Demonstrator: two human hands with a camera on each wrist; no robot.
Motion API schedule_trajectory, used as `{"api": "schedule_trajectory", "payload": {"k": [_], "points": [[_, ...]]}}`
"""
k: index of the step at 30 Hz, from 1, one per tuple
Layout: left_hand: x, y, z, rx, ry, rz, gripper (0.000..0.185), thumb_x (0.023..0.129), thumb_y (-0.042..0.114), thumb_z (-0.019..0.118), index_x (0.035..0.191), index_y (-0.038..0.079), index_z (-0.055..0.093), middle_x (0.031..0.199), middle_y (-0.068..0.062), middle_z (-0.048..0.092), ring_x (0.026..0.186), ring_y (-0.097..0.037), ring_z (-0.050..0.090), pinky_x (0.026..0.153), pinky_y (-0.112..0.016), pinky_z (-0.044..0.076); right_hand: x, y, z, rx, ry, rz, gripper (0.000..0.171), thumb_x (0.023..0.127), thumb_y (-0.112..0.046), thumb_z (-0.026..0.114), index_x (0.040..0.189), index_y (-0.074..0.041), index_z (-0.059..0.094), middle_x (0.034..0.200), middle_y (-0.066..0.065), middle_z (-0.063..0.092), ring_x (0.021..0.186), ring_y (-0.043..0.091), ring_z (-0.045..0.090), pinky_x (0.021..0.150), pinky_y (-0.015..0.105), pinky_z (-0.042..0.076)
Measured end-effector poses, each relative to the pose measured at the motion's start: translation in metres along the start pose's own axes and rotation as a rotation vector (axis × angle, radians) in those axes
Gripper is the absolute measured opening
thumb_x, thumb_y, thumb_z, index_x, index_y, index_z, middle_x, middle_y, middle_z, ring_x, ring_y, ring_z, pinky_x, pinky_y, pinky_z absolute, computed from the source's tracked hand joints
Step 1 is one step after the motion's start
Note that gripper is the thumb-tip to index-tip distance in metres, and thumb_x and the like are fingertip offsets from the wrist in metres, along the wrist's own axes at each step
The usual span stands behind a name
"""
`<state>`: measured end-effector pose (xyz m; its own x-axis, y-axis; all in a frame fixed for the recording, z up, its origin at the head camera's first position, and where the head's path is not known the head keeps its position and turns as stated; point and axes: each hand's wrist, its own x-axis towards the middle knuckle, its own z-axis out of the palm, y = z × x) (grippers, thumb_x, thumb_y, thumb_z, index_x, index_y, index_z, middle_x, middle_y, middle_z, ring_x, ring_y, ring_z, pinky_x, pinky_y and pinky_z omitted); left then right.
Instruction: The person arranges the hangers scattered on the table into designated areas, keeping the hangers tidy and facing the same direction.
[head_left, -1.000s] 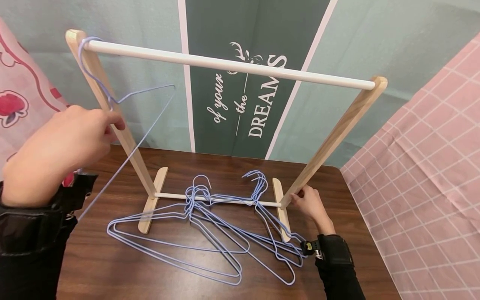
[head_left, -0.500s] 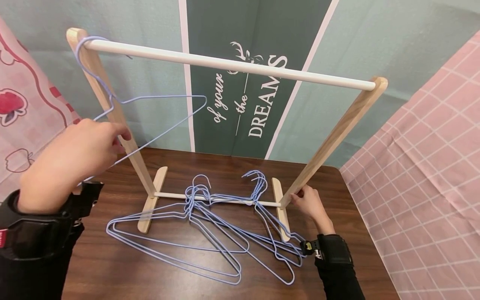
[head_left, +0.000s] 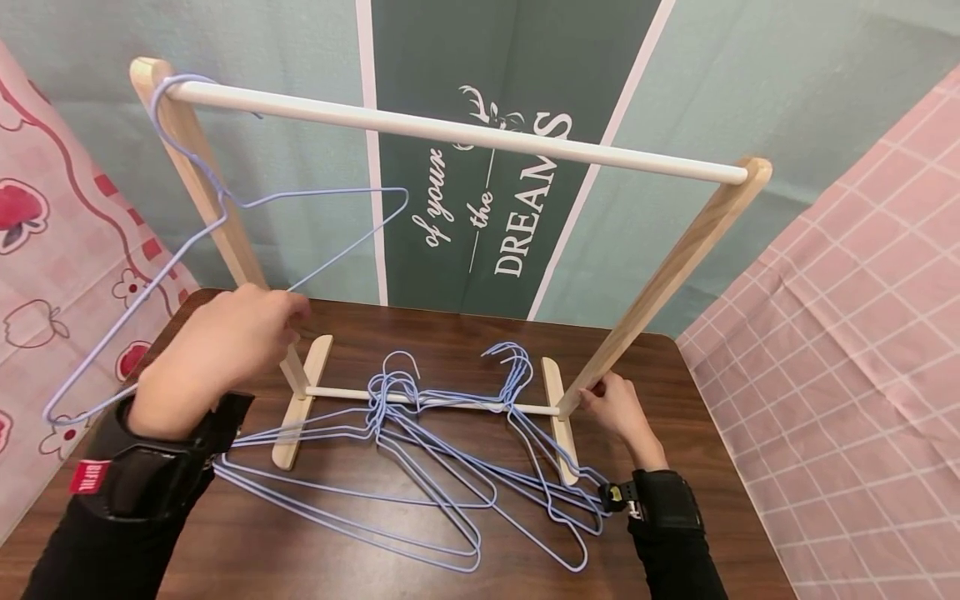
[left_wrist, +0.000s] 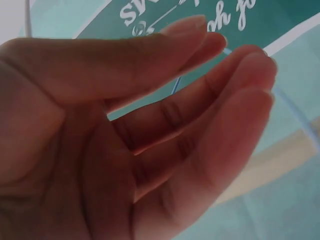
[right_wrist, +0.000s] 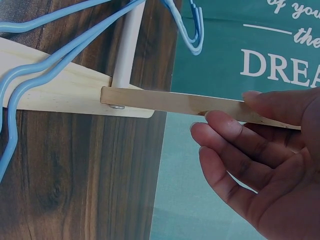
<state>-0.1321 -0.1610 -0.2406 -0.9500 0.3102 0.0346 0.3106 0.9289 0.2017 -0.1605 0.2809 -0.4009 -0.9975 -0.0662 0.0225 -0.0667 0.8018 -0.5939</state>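
Observation:
A blue wire clothes hanger hangs by its hook at the left end of the garment rack's white top bar. My left hand is just below it, in front of the rack's left upright. In the left wrist view its fingers are loosely bent, with nothing between them and the thumb. Low on the rack's right wooden upright, my right hand pinches the wood between thumb and fingers, clearer in the right wrist view. Several more blue hangers lie across the lower bar in two bunches.
The rack stands on wooden feet on a dark brown table. A green printed curtain hangs behind. Pink cloths flank it, fruit-patterned at left and checked at right.
My left hand let go of the hanger and moved down and to the right. The hanger swung round, its far corner shifting right, and now hangs freely. The right hand stayed on the upright.

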Motion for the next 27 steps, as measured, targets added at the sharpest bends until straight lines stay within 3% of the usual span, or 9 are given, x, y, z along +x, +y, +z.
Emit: {"api": "schedule_trajectory", "payload": {"k": [8, 14, 21, 27], "points": [[0.005, 0.009, 0.025, -0.007, -0.089, 0.011, 0.017, 0.078, -0.001, 0.061, 0.094, 0.005, 0.064, 0.075, -0.008, 0.061, 0.066, -0.025, 0.056, 0.054, -0.041, 0.043, -0.001, -0.001, 0.0, 0.0, -0.002, -0.008, 0.015, 0.086, -0.004, 0.059, 0.095, 0.009, 0.057, 0.067, 0.009, 0.058, 0.056, 0.016, 0.052, 0.05, 0.03, 0.04], [0.01, 0.012, 0.053, -0.011, -0.132, 0.057, 0.007, 0.081, 0.001, 0.061, 0.084, 0.007, 0.064, 0.071, -0.006, 0.058, 0.06, -0.023, 0.054, 0.052, -0.038, 0.043, -0.001, -0.001, -0.001, 0.008, -0.007, -0.007, 0.015, 0.087, -0.003, 0.059, 0.095, 0.009, 0.057, 0.069, 0.012, 0.059, 0.057, 0.016, 0.053, 0.05, 0.029, 0.041], [0.012, 0.009, 0.083, -0.044, -0.168, 0.075, 0.018, 0.076, -0.004, 0.056, 0.068, 0.012, 0.055, 0.063, -0.002, 0.049, 0.055, -0.019, 0.045, 0.049, -0.033, 0.036, -0.002, 0.009, 0.001, 0.081, 0.028, -0.126, 0.022, 0.088, -0.013, 0.06, 0.092, 0.008, 0.057, 0.068, 0.013, 0.059, 0.055, 0.017, 0.054, 0.047, 0.029, 0.041], [0.015, 0.003, 0.108, -0.056, -0.201, 0.077, 0.013, 0.074, -0.002, 0.062, 0.082, 0.008, 0.064, 0.076, -0.008, 0.061, 0.063, -0.022, 0.055, 0.053, -0.037, 0.044, -0.003, 0.002, 0.0, 0.042, 0.01, -0.04, 0.016, 0.086, -0.006, 0.059, 0.092, 0.009, 0.058, 0.07, 0.013, 0.059, 0.058, 0.018, 0.054, 0.049, 0.03, 0.041]]}}
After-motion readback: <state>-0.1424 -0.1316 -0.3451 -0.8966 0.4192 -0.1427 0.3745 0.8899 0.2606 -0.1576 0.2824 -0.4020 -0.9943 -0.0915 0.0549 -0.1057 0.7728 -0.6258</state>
